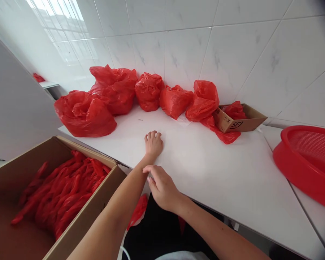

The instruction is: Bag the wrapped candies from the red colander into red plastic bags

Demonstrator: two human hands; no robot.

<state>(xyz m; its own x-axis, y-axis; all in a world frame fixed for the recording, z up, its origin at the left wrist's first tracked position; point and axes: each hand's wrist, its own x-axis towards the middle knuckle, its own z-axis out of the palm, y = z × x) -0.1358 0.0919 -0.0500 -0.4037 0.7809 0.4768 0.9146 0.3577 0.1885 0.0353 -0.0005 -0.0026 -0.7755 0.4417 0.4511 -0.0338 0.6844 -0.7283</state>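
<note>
My left hand (154, 144) rests on the white tabletop (219, 169), palm down, with its fingers a little bent and apart. Nothing is in it. My right hand (164, 189) is just below, its fingertips against my left forearm near the wrist and its thumb apart from them; no object shows in it. Beyond my hands, against the wall, stands a row of red plastic bags: a large bag (86, 115) at the left, a round tied-looking bag (148, 92) in the middle, and a crumpled bag (203, 101) further right.
A large cardboard box (115, 177) at the left holds many red plastic-wrapped bundles (67, 191). A small cardboard box (242, 124) with red plastic inside stands by the tiled wall (189, 47). On the right is a red plastic basket (300, 166). Red plastic (139, 211) hangs below the table edge.
</note>
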